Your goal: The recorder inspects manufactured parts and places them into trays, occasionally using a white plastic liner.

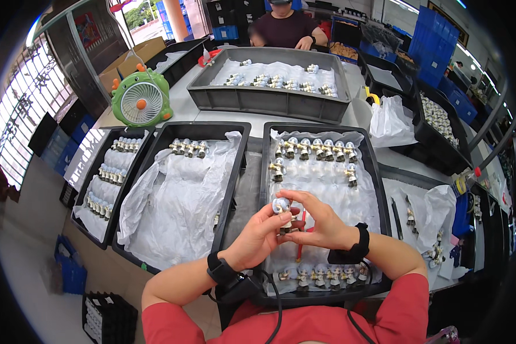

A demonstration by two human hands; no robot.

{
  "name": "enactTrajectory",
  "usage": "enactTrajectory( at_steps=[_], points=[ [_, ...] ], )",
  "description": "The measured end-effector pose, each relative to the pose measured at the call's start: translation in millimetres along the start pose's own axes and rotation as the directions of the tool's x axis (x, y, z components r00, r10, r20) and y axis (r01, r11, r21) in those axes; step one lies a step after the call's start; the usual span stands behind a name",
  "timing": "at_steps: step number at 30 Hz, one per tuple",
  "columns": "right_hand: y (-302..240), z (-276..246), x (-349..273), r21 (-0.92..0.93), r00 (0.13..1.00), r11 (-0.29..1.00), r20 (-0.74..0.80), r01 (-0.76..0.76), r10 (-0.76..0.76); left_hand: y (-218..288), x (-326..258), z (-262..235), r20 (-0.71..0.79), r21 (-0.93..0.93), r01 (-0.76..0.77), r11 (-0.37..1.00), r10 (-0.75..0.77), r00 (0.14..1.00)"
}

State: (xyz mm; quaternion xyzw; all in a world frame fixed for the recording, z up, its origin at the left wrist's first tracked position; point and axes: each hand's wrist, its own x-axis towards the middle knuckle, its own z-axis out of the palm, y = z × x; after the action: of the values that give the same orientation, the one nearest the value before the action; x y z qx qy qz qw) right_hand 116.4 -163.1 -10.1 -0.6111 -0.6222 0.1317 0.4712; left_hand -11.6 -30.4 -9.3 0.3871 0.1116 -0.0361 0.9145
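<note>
A small figurine [281,207] with pale blue hair, a white-and-gold outfit and a dark base is held upright between my two hands above the black tray [382,198]. My left hand [254,238] grips its body from the left, fingers curled round it. From the right, my right hand [321,222] closes on it, with a fingertip at its head and the thumb low by its base. A thin red stick-like tool [299,251] shows below my right hand; whether that hand grips it is hidden. Similar figurines [318,150] stand in rows on white sheeting in the tray.
To the left are two more black trays [242,150] [99,243] with figurines. Ahead sits a grey bin [269,103] of figurines, with a person [284,28] behind it. A green fan [140,100] stands at the far left, a white plastic bag [391,123] at the right.
</note>
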Motion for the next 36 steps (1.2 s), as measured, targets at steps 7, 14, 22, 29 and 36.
enactTrajectory(
  at_steps=[7,14,22,29,36],
  points=[
    [3.1,-4.5,2.0,-0.054,0.999,0.998,-0.043,-0.013,0.011,-0.9,4.1,-6.0,-0.034,0.06,-0.084,0.995,0.086,0.996],
    [2.4,-6.6,4.6,-0.054,0.998,0.999,-0.061,-0.008,0.004,0.5,7.0,-10.0,-0.003,0.013,-0.091,0.996,0.091,0.996],
    [4.9,-4.1,4.2,-0.039,0.997,0.999,-0.073,-0.003,0.0,-1.9,9.8,-13.0,0.027,-0.019,-0.118,0.993,0.118,0.993],
    [5.1,-3.2,1.8,-0.111,0.996,0.993,-0.07,0.051,-0.059,-1.4,7.9,-9.4,-0.035,0.094,-0.149,0.984,0.152,0.988],
    [6.1,-4.7,2.0,-0.056,0.99,0.998,-0.131,0.041,-0.048,-6.6,12.2,-11.0,-0.017,-0.045,-0.178,0.983,0.178,0.984]
  ],
)
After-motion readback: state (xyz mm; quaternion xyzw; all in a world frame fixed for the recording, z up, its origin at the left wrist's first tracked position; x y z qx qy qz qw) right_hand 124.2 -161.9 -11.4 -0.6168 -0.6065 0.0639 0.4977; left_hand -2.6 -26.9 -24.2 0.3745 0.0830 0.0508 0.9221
